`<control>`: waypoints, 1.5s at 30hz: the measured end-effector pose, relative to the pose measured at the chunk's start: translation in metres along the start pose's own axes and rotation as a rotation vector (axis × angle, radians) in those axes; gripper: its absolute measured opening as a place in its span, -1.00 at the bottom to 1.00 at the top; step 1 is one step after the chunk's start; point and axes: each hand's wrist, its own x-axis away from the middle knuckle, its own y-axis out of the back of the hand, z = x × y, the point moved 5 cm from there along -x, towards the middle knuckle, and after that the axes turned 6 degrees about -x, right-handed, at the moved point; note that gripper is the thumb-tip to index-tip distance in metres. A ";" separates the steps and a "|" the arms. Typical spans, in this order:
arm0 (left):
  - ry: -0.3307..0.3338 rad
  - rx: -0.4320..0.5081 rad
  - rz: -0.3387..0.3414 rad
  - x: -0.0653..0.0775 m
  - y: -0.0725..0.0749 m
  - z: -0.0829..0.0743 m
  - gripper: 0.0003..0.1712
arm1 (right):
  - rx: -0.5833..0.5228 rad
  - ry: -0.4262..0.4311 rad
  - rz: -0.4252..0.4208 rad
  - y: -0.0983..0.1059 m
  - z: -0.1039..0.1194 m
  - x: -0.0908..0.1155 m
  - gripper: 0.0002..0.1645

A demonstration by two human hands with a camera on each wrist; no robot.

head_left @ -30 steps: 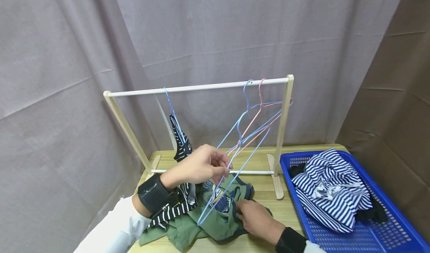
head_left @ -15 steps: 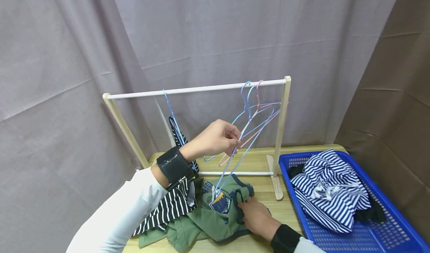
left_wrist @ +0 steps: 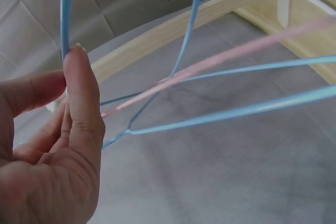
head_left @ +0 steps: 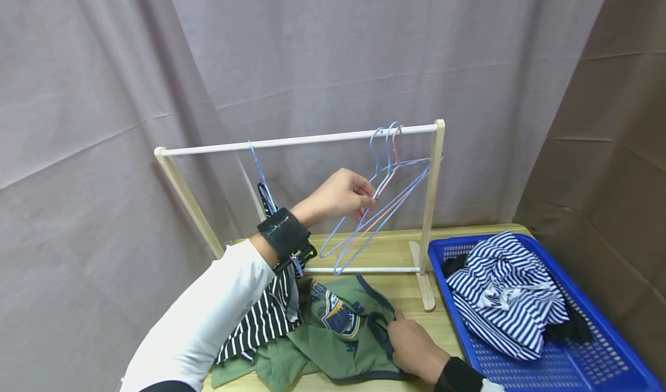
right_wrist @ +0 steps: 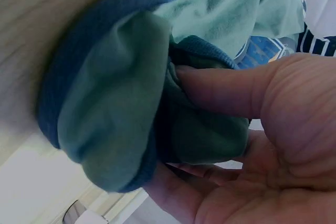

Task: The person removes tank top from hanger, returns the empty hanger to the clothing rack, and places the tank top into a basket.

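Observation:
My left hand (head_left: 346,192) pinches a thin blue hanger (head_left: 376,230) between thumb and fingers, its hook up at the rack's white rail (head_left: 302,141). Alongside hang a pink hanger (head_left: 394,149) and another blue hanger (head_left: 372,149). In the left wrist view, the blue wire (left_wrist: 66,3) runs up from the thumb tip. Down on the table, my right hand (head_left: 416,346) grips the navy-edged end of a green garment (head_left: 338,351) with a printed badge. The right wrist view shows bunched green cloth (right_wrist: 115,98) between thumb and fingers.
A black-and-white striped garment (head_left: 265,322) hangs at the left from a blue hanger (head_left: 258,166), overlapping the green cloth. On the right stands a blue basket (head_left: 619,340) with a blue-and-white striped garment (head_left: 510,294) and dark cloth. The rack's right post (head_left: 432,207) is wooden.
My left hand has lifted the blue hanger away from the green garment, up and back to the rail beside the pink one. My right hand has drawn the green cloth's edge slightly rightward.

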 end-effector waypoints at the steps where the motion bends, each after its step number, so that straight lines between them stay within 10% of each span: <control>1: 0.003 0.007 0.000 -0.001 0.000 0.000 -0.85 | -0.015 -0.017 0.019 0.000 0.000 0.002 -0.84; 28: 0.030 -0.019 -0.011 -0.016 -0.004 0.012 -0.84 | -0.146 -0.117 -0.076 0.031 0.008 0.023 -0.77; 45: -0.016 -0.261 -0.153 -0.004 0.005 0.015 -0.81 | -0.117 0.123 -0.319 0.078 0.020 0.027 -0.66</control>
